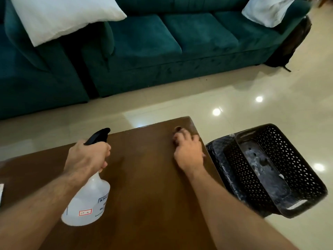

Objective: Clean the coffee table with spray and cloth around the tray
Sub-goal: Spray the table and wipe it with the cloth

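My left hand point(88, 156) grips the spray bottle point(86, 201) by its neck at seven o'clock on the desk point(144, 195), while my right hand point(188, 148), fingers curled, presses a brown cloth point(177, 129) at one o'clock.

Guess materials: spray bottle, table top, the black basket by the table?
Spray bottle: translucent white plastic body, matte black plastic trigger head, judging by the light showing through it.
Table top: brown wood or wood veneer, satin finish with a soft sheen; which one is unclear.
Black basket: likely moulded plastic, given the regular perforated pattern; dusty whitish marks inside.
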